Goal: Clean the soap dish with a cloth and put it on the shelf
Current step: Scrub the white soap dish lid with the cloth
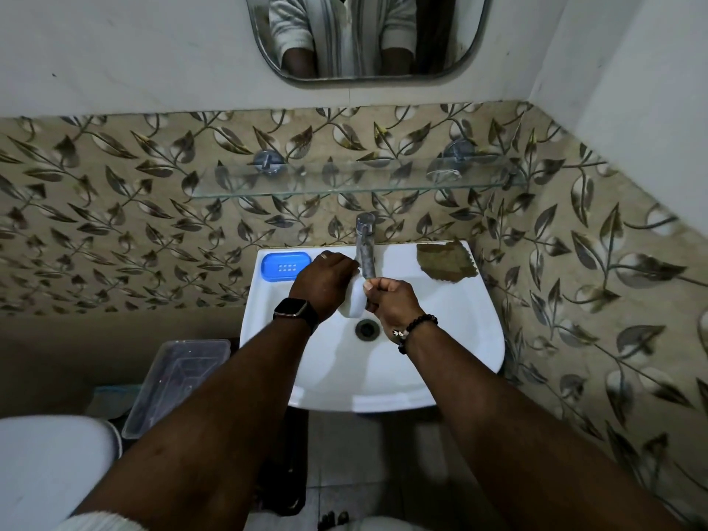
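While both hands meet over the white sink (452,339) | left hand (323,283) and right hand (390,300) together clasp a white soap bar (354,300) | blue soap dish (285,266) lies apart, just left of left hand | brown cloth (446,260) on rim, right | glass shelf (344,182) above tap (366,243).

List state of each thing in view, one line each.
soap dish: empty, lying on the sink's back left ledge
cloth: untouched, on the back right ledge
soap bar: held over the basin by both hands
left hand: gripping the soap bar
right hand: pinching the soap bar
tap: no water visible
glass shelf: bare
sink: drain open
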